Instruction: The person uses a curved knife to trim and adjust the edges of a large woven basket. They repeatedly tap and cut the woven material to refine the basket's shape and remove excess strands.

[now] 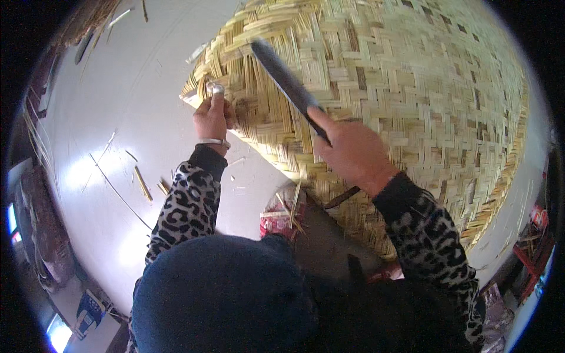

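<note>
Two grips here: left hand (213, 119) fingers pinched on the woven mat (435, 112) at 10 o'clock, steadying it I reckon; right hand (356, 153) fingers clamped round a dark flat tool (288, 82).

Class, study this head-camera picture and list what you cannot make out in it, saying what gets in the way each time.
All in the head view:
- Grip end of the dark flat tool: covered by the right hand.
- Strips beneath the left hand: covered by its fingers.
- Far part of the woven mat: cut off by the top edge.
- The person's lap: hidden behind the blue cap.
</note>
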`<state>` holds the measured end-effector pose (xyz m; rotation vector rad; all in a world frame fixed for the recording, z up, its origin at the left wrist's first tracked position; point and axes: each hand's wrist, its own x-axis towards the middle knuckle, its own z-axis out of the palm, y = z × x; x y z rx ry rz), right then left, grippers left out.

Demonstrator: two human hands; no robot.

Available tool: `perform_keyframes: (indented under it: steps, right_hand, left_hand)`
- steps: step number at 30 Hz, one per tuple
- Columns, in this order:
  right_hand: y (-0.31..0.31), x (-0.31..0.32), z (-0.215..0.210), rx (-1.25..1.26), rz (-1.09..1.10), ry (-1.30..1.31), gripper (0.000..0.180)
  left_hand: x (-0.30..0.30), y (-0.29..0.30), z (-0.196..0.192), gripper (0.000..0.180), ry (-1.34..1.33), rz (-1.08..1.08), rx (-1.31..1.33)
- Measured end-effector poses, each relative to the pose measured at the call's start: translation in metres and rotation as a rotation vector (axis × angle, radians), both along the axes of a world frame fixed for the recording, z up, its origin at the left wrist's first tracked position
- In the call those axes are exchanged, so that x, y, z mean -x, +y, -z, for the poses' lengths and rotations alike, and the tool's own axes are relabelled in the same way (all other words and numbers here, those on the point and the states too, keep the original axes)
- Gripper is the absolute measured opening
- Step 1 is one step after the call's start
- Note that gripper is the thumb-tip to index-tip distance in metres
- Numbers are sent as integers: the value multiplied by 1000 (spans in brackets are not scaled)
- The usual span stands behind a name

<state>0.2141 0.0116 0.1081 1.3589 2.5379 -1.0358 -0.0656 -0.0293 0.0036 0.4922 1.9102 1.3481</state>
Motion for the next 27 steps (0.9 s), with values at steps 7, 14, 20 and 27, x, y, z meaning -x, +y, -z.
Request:
perform_keyframes:
  steps: [7,14,20,27]
  right_hand:
    - [3,0,4,66,-151,-158,50]
    - [-22,-30,6,6,-115,-93,56]
    - [-47,-66,-4,228,-50,-163,63]
    - [-35,-191,-37,-143,357,-186,68]
  left_hand:
    - [11,10,14,30,91,236,46]
    - [19,14,14,26,-90,309,179]
    - [27,12,16,25,45,424,206]
    - [23,29,7,28,206,469,326]
